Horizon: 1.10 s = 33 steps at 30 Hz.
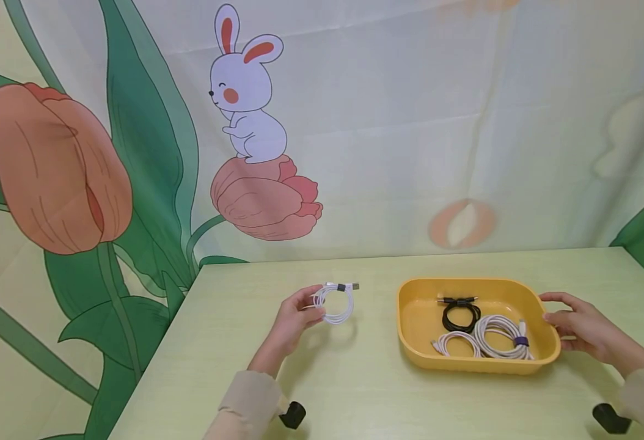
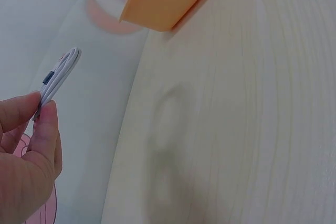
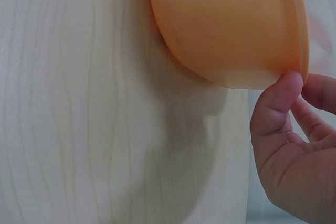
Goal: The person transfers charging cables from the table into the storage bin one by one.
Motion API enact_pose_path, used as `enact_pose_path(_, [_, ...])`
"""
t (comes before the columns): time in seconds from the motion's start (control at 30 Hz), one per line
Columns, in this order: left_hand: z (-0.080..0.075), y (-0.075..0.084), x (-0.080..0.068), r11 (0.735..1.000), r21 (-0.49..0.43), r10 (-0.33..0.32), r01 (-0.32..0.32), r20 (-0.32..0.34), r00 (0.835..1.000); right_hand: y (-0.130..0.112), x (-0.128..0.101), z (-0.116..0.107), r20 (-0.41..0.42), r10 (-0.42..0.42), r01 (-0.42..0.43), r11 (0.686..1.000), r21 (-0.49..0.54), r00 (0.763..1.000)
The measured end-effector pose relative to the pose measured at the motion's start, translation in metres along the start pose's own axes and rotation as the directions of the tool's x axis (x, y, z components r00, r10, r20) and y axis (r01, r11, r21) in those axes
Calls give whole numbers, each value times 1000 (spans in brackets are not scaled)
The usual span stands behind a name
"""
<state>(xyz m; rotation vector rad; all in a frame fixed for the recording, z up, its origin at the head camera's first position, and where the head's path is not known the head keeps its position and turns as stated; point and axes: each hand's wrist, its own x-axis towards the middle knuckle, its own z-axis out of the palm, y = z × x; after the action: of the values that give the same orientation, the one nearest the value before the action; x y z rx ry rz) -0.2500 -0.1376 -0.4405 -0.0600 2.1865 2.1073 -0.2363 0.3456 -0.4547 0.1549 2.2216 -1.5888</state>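
My left hand (image 1: pixel 294 318) pinches a coiled white USB cable (image 1: pixel 351 304) between thumb and fingers, above the table. A dark tie binds the coil, and a metal plug points right. In the left wrist view the same cable (image 2: pixel 62 72) appears edge-on at the fingertips. At the right, a yellow plastic basket (image 1: pixel 481 365) stands on the table. My right hand (image 1: pixel 588 327) holds its right rim, thumb and fingers on either side, as the right wrist view shows of the basket (image 3: pixel 231 30). Inside lie a coiled black cable (image 1: pixel 461 318) and two white coiled cables, the larger (image 1: pixel 498 339) with a purple tie.
The light wood-grain table (image 1: pixel 355 391) ends at the back against a hanging cloth (image 1: pixel 377 153) printed with a rabbit and tulips. Black wrist-worn devices (image 1: pixel 293 415) show below both sleeves. Between the left hand and the basket lies a stretch of tabletop.
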Motion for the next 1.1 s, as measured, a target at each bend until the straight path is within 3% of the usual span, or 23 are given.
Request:
enact_pose_path(0.53, [20, 9, 3, 1000, 4, 29, -29, 80, 996, 1, 0, 0, -1, 1, -1, 1000, -19, 1000])
enact_pose_path(1.1, [37, 13, 4, 999, 26, 15, -19, 133, 991, 0, 0, 0, 6, 0, 0, 1000, -7, 1000])
